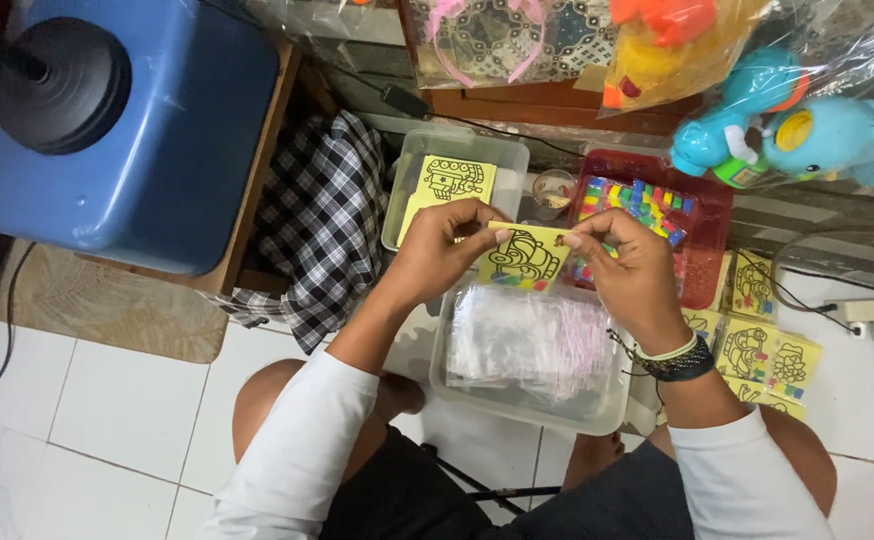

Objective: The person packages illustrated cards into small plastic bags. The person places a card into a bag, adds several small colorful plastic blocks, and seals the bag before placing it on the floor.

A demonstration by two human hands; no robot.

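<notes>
**Yellow card held between two hands above the trays**

White floor tiles are filling the lower left, and a person in white sleeves is sitting over them with knees apart, looking down at a spread of containers.

Both hands are meeting near the centre of the view. The left hand is pinching the left edge of a yellow picture card, fingers curled over its upper corner. The right hand is clenching the card's upper right corner between thumb and fingertips; a dark beaded bracelet is sitting on that wrist. The card is lying roughly flat with its printed face up, its long axis running from nine o'clock to three o'clock, dipping slightly toward the right. Its black outline drawing is standing upright as seen by the wearer.

Directly below the card, at six o'clock, a clear plastic tray is holding a stack of small transparent bags. At eleven o'clock from the card, another clear tray is holding more yellow cards. At two o'clock, a red tray is carrying coloured packets. Loose yellow cards are lying at four o'clock. A blue container is sitting at ten o'clock, beside a checked cloth.
</notes>
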